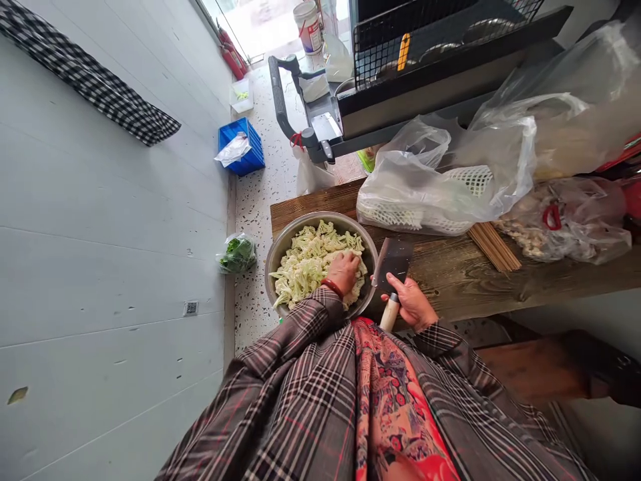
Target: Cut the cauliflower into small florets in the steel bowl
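A wide metal bowl [271, 267] full of cut cauliflower florets [305, 267] stands at the left end of the wooden table. My left hand [343, 272], with a reddish bracelet at the wrist, is down in the bowl. Its fingers curl over cauliflower at the right side; the fingertips are partly hidden among the pieces. Just right of the bowl, my right hand [411, 302] grips a cleaver [396, 262] where the pale wooden handle meets the dark blade. The blade points away from me, close to the bowl's rim, and my thumb lies on its face.
Plastic bags with white foam netting [415, 207] lie behind the cleaver on the table [451, 274]. Wooden sticks [493, 248] and another filled bag [555, 227] are farther right. A grey cart [320, 120] stands beyond; a blue crate [243, 150] and bagged greens [237, 254] are on the floor.
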A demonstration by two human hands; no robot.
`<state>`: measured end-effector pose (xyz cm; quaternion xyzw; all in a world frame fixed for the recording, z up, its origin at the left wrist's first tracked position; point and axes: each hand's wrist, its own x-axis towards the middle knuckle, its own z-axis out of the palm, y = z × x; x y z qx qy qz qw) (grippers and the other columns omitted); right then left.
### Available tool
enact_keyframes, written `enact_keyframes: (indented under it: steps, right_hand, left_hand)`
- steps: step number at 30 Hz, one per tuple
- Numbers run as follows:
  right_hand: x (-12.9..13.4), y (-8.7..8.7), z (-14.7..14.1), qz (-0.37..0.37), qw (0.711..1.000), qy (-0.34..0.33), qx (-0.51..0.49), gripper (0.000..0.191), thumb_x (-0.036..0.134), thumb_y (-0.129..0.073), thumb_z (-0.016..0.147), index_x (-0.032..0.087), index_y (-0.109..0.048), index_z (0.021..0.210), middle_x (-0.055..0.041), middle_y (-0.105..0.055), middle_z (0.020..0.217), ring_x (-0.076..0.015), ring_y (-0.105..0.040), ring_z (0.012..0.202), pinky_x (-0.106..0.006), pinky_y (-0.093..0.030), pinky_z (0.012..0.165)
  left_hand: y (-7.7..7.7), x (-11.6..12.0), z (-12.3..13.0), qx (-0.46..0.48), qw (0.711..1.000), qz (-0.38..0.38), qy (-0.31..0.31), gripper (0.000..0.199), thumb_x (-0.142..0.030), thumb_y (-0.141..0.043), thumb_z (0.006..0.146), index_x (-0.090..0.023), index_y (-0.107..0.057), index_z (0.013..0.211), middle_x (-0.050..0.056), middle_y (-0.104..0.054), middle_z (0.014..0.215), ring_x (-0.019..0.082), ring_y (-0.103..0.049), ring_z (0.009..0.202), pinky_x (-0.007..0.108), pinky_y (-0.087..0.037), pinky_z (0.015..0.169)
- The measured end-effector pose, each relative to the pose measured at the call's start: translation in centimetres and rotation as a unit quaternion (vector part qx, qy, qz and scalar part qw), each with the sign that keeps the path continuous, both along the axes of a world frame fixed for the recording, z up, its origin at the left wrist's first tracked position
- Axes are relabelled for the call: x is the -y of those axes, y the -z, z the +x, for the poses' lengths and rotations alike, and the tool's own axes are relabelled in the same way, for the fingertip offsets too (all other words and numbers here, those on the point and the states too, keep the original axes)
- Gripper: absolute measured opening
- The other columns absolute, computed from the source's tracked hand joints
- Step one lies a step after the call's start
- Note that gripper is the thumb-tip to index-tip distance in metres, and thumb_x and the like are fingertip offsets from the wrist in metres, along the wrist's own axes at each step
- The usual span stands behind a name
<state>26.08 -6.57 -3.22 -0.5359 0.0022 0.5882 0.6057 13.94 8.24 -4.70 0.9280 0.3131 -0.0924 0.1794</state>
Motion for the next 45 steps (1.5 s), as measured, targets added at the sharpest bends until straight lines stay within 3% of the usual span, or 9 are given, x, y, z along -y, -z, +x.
enact_keyframes:
  steps: [3, 6, 12, 14, 20, 28, 33, 41, 45]
  right_hand:
    - [0.1, -0.2, 0.2, 0.005, 1.000, 0.005, 0.001, 0.037, 0.047, -0.078, 0.066, 0.021, -0.064, 0.089, -0.0033, -0.073, 0.091, -0.0171, -0.068, 0.077, -0.022, -0.055, 0.046]
    - [0.0, -0.5, 0.2, 0.016, 1.000, -0.006, 0.004, 0.037, 0.047, -0.078, 0.067, 0.021, -0.065, 0.090, -0.0031, -0.073, 0.091, -0.0165, -0.067, 0.075, -0.021, -0.053, 0.045]
    - [-1.4, -2.0, -1.3, 0.074, 0.994, -0.077, 0.008, 0.036, 0.048, -0.076, 0.068, 0.023, -0.068, 0.092, -0.0020, -0.073, 0.096, -0.0189, -0.068, 0.084, -0.026, -0.057, 0.056]
    - [-2.0, -2.6, -1.9, 0.094, 0.991, -0.098, -0.001, 0.036, 0.047, -0.077, 0.067, 0.024, -0.069, 0.095, -0.0010, -0.072, 0.103, -0.0187, -0.067, 0.089, -0.029, -0.059, 0.065]
    - [-3.2, -4.0, -3.4, 0.114, 0.985, -0.111, -0.071, 0.030, 0.043, -0.078, 0.068, 0.027, -0.068, 0.091, 0.0034, -0.071, 0.101, -0.0183, -0.068, 0.087, -0.037, -0.061, 0.078]
    - [-2.1, -5.0, -5.0, 0.074, 0.985, -0.110, -0.111, 0.031, 0.041, -0.078, 0.068, 0.028, -0.064, 0.091, 0.0015, -0.072, 0.103, -0.0202, -0.072, 0.074, -0.033, -0.060, 0.060]
    - [-1.5, -5.4, -5.3, 0.096, 0.980, -0.152, -0.089, 0.033, 0.042, -0.076, 0.071, 0.025, -0.065, 0.097, -0.0007, -0.073, 0.101, -0.0168, -0.070, 0.063, -0.028, -0.058, 0.055]
    - [-1.5, -5.5, -3.0, 0.127, 0.987, -0.096, -0.031, 0.041, 0.056, -0.060, 0.083, 0.023, -0.061, 0.106, -0.0089, -0.071, 0.108, -0.0261, -0.072, 0.084, -0.034, -0.059, 0.060]
    - [-1.2, -4.5, -2.4, 0.076, 0.988, -0.133, -0.012, 0.047, 0.063, -0.051, 0.084, 0.023, -0.057, 0.109, -0.0117, -0.073, 0.098, -0.0278, -0.072, 0.079, -0.039, -0.060, 0.059]
  left_hand:
    - [-1.0, 0.0, -2.9, 0.142, 0.986, -0.050, -0.072, 0.048, -0.003, -0.057, 0.065, -0.018, -0.062, 0.110, 0.010, -0.056, 0.115, 0.024, -0.050, 0.112, 0.040, -0.043, 0.099]
    - [-2.3, 0.1, -5.8, 0.262, 0.932, -0.161, -0.193, 0.045, -0.006, -0.055, 0.064, -0.019, -0.063, 0.106, 0.008, -0.057, 0.113, 0.022, -0.053, 0.110, 0.035, -0.047, 0.092]
    - [-5.5, 1.2, -8.5, 0.419, 0.678, -0.444, -0.410, 0.046, -0.025, -0.065, 0.067, -0.021, -0.056, 0.112, 0.004, -0.062, 0.109, 0.015, -0.062, 0.091, 0.029, -0.051, 0.078]
    - [-6.4, 1.7, -8.6, 0.450, 0.628, -0.464, -0.434, 0.046, -0.026, -0.068, 0.065, -0.023, -0.056, 0.110, 0.003, -0.062, 0.110, 0.013, -0.062, 0.090, 0.026, -0.051, 0.075]
    - [-7.8, 3.6, -9.3, 0.469, 0.648, -0.429, -0.420, 0.053, -0.027, -0.071, 0.064, -0.022, -0.057, 0.115, 0.005, -0.063, 0.113, 0.015, -0.062, 0.098, 0.029, -0.049, 0.086]
    - [-7.9, 4.4, -9.9, 0.515, 0.654, -0.410, -0.373, 0.072, -0.029, -0.080, 0.061, -0.023, -0.047, 0.124, 0.007, -0.059, 0.123, 0.021, -0.059, 0.111, 0.035, -0.045, 0.098]
    - [-8.2, 3.8, -10.1, 0.559, 0.607, -0.421, -0.376, 0.051, -0.025, -0.072, 0.068, -0.020, -0.054, 0.116, 0.007, -0.061, 0.120, 0.020, -0.057, 0.113, 0.034, -0.044, 0.100]
    - [-10.0, 2.7, -11.2, 0.556, 0.502, -0.521, -0.409, 0.041, -0.034, -0.060, 0.074, -0.014, -0.060, 0.109, 0.008, -0.069, 0.101, 0.023, -0.065, 0.096, 0.035, -0.051, 0.085]
    - [-10.3, 2.4, -11.3, 0.509, 0.510, -0.557, -0.415, 0.045, -0.046, -0.058, 0.075, -0.011, -0.062, 0.103, 0.010, -0.071, 0.085, 0.025, -0.068, 0.081, 0.035, -0.052, 0.070]
